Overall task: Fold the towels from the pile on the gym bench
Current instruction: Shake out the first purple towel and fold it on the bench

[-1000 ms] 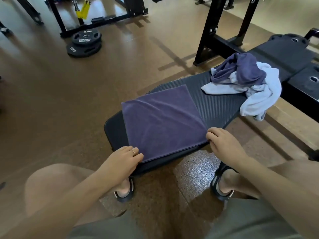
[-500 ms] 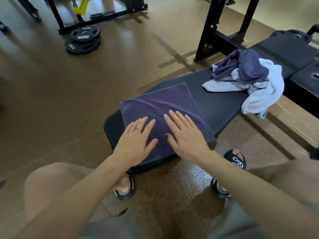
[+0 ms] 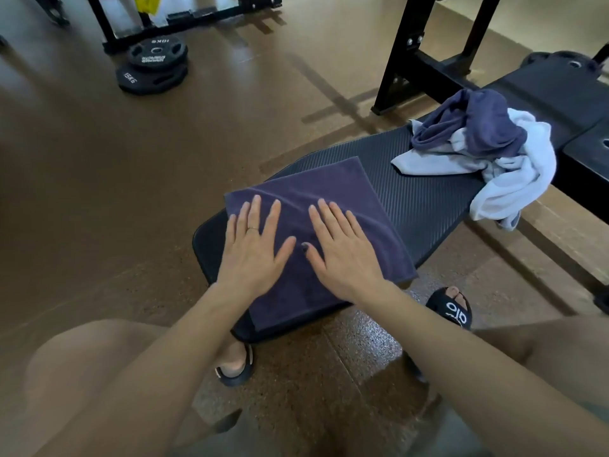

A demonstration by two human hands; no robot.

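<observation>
The folded purple towel (image 3: 333,206) is shown at the near end of the counter (image 3: 425,196), pressed flat under the left hand (image 3: 253,255) and right hand (image 3: 346,258) (each grip wide, fingers straight, nothing held). Uneven smoothing could skew the fold or drag it off the edge. The unfolded pile (image 3: 487,150) remains farther right.

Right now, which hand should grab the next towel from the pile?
Right hand, probably. Both hands lie flat on the folded purple towel, but the pile sits far right on the bench; left hand would cross over.
</observation>
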